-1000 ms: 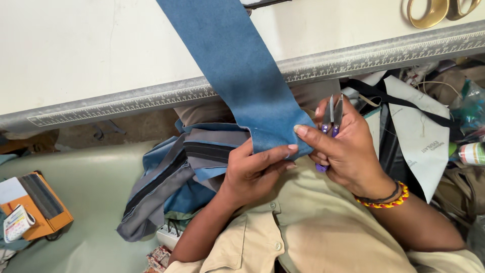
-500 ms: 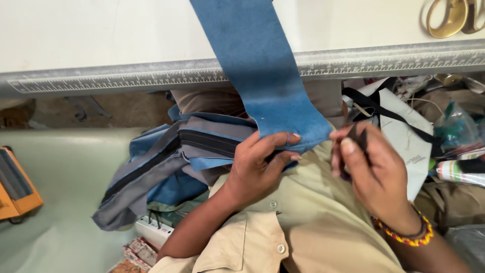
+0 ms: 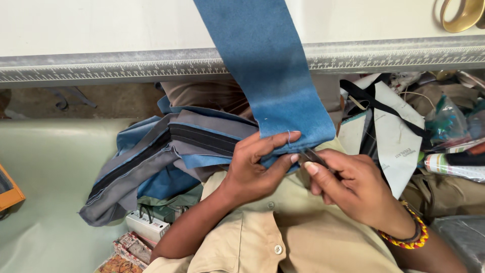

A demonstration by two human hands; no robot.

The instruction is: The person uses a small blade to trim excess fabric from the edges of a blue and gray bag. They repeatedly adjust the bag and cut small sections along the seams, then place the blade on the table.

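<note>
A long blue fabric strip (image 3: 265,65) hangs from the white table down to my lap. My left hand (image 3: 252,169) pinches its lower edge between thumb and fingers, where a short loose thread sticks up. My right hand (image 3: 353,187) holds a small thread snipper (image 3: 313,156), its dark metal tip touching the strip's bottom edge beside my left thumb. A beaded bracelet is on my right wrist. Under the strip lies a bundle of grey and blue fabric (image 3: 151,162) with a black band, draped over my lap to the left.
The white table's edge carries a metal ruler (image 3: 111,68). White paper pieces with black straps (image 3: 399,131) and plastic-wrapped items lie at the right. A gold-coloured scissor handle (image 3: 462,15) rests on the table's top right. A small white box (image 3: 146,225) sits low left, an orange item at the far left.
The camera shifted left and closer. My right hand has brought the snipper down to the strip's lower edge, beside my left thumb. My left hand keeps its hold on the strip.
</note>
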